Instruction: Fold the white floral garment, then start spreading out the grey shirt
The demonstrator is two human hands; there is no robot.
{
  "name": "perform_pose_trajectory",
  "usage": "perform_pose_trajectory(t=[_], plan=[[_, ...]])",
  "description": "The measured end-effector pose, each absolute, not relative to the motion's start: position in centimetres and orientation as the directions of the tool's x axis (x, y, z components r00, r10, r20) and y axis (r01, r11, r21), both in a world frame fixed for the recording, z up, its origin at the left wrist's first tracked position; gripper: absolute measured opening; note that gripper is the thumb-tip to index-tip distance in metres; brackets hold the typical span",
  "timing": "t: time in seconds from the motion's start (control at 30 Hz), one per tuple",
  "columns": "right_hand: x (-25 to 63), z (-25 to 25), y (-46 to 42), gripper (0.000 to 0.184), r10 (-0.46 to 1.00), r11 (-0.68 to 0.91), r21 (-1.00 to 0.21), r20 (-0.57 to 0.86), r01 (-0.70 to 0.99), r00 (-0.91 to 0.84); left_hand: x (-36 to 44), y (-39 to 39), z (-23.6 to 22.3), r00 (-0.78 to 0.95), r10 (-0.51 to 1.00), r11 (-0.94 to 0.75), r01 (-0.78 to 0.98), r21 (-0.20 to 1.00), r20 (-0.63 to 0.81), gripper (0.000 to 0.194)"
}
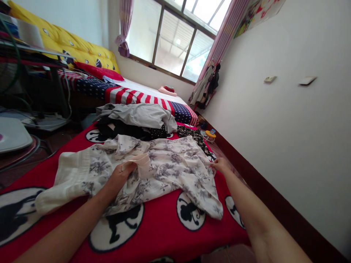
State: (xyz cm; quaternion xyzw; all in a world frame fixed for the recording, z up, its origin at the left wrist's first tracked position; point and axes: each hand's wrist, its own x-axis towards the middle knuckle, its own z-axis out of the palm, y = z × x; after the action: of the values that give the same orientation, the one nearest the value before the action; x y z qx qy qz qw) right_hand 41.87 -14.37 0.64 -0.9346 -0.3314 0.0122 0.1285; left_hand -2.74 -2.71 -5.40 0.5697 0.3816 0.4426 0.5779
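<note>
A white garment [170,171] printed with grey flowers lies spread and creased over the red patterned blanket [161,226]. Its left end is plain cream cloth [67,171]. My left hand [124,171] is closed on a cream edge of the garment near its middle, lifting that edge a little. At the right end, my right hand [221,166] pinches the garment's edge between thumb and fingers. Whether the garment is a dress or a blouse I cannot tell.
Behind it lie a grey garment [142,115], black clothing [123,128] and a black floral cloth [194,135]. Farther back stands a bed with a stars-and-stripes cover [137,98]. A white stool [13,135] is at left; a wall [287,120] bounds the right.
</note>
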Motion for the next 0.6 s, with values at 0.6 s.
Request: perform_pose_trajectory(t=[0.6], plan=[[35.5, 1.1, -10.4, 0.027, 0.670, -0.667, -0.201, 0.260, 0.718, 0.695, -2.6, -2.9, -5.2, 0.371, 0.925, -0.043, -0.116, 0.992, 0.083, 0.049]])
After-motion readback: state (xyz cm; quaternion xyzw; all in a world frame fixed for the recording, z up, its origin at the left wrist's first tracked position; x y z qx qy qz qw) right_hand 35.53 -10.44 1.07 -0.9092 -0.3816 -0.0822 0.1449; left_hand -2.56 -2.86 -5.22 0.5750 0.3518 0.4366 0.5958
